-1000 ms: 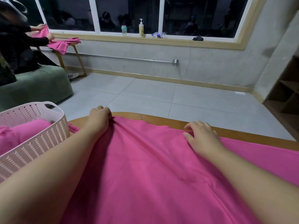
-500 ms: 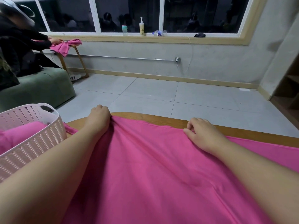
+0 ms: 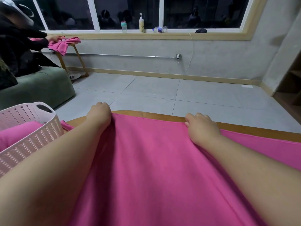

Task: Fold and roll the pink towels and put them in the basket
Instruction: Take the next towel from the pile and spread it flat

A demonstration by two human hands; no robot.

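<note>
Both grips curl onto the far edge of the pink towel (image 3: pixel 154 160) spread over the table (image 3: pixel 244 127): left hand (image 3: pixel 99 115) at 11 o'clock, right hand (image 3: pixel 202 126) at 1 o'clock. At 9 o'clock, the white basket (image 3: pixel 32 137) holds a rolled pink towel (image 3: pixel 17 132).

Both forearms are bare right up to the near edge of view, no sleeves showing. The left hand (image 3: pixel 99 115) and right hand (image 3: pixel 202 128) wear nothing.
</note>
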